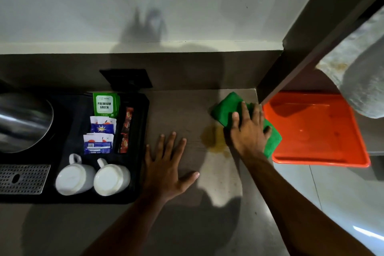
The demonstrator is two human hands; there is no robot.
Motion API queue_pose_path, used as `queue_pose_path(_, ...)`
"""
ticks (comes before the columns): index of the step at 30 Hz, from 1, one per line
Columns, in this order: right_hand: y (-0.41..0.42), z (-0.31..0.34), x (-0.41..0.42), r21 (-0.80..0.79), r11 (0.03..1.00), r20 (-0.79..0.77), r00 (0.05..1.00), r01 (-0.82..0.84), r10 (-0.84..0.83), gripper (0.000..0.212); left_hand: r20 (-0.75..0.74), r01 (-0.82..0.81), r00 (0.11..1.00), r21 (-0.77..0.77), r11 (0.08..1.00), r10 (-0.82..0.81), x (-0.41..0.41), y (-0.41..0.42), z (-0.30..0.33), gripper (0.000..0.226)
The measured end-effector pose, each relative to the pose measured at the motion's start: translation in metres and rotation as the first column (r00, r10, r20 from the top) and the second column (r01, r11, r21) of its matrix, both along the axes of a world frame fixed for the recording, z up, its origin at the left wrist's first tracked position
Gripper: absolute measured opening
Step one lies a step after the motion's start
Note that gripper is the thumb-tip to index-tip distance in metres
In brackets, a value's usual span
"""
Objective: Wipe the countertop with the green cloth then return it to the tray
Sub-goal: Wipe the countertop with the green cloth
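Note:
The green cloth (pixel 227 106) lies folded at the right end of the grey countertop (pixel 187 114), its right edge hanging over toward the orange tray (pixel 320 131). My right hand (pixel 248 129) presses flat on top of the cloth, fingers spread. A yellowish spill stain (pixel 214 139) sits on the countertop just left of that hand. My left hand (pixel 166 164) rests palm down on the countertop, fingers apart, holding nothing, left of the stain.
A black tray (pixel 137 172) at the left holds two upside-down white mugs (pixel 93 176), tea and sugar sachets (pixel 104 122) and a steel kettle (pixel 22 120). A black socket plate (pixel 126 78) sits at the back wall. A dark post (pixel 274 81) borders the countertop's right end.

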State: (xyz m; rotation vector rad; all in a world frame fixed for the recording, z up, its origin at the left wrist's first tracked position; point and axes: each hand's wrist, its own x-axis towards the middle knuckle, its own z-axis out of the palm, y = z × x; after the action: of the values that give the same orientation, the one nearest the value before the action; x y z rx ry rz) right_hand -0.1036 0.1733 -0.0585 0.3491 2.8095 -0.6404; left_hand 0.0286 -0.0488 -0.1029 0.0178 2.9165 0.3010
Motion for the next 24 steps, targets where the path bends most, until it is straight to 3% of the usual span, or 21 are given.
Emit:
queue_pose_path(3, -0.011, -0.015, -0.004, 0.127, 0.992, 0.063, 0.998, -0.024, 0.016, 0.058, -0.014, 0.003, 1.0, 0.02, 1.0, -0.003, 0.0, 0.001, -0.002, 0.108)
queue_pose_path(9, -0.084, -0.03, -0.048, 0.128, 0.987, 0.033, 0.995, -0.096, 0.093, 0.057, -0.015, -0.02, 1.0, 0.04, 0.999, 0.021, 0.001, 0.002, 0.001, 0.109)
queue_pose_path(11, -0.097, -0.032, -0.033, 0.153, 0.956, 0.012, 0.968, -0.248, 0.25, 0.057, -0.007, -0.02, 1.0, 0.037, 0.999, 0.02, 0.001, 0.003, 0.004, 0.109)
queue_pose_path(13, -0.09, -0.034, -0.012, 0.183, 0.839, -0.001, 0.854, -0.512, 0.521, 0.059, -0.012, -0.026, 1.0, 0.034, 0.999, 0.027, -0.001, 0.003, 0.006, 0.108)
queue_pose_path(15, -0.067, -0.036, -0.014, 0.205, 0.742, 0.046, 0.764, -0.638, 0.643, 0.061, -0.032, -0.029, 0.999, 0.031, 0.999, 0.03, 0.0, 0.004, 0.005, 0.108)
queue_pose_path(17, -0.057, -0.038, -0.034, 0.212, 0.815, 0.074, 0.841, -0.539, 0.536, 0.06, -0.045, -0.031, 0.998, 0.034, 0.999, 0.033, 0.001, 0.002, 0.001, 0.11)
queue_pose_path(20, -0.074, -0.039, -0.047, 0.211, 0.945, 0.03, 0.968, -0.25, 0.25, 0.056, -0.057, -0.031, 0.998, 0.036, 0.999, 0.033, 0.0, 0.0, -0.006, 0.11)
queue_pose_path(22, -0.081, -0.035, -0.041, 0.2, 0.924, 0.042, 0.945, -0.325, 0.323, 0.057, -0.062, -0.033, 0.997, 0.035, 0.999, 0.035, 0.001, 0.001, -0.006, 0.11)
queue_pose_path(24, -0.056, -0.032, -0.023, 0.217, 0.813, 0.09, 0.84, -0.541, 0.535, 0.06, -0.064, -0.039, 0.997, 0.035, 0.999, 0.041, 0.002, 0.002, -0.003, 0.11)
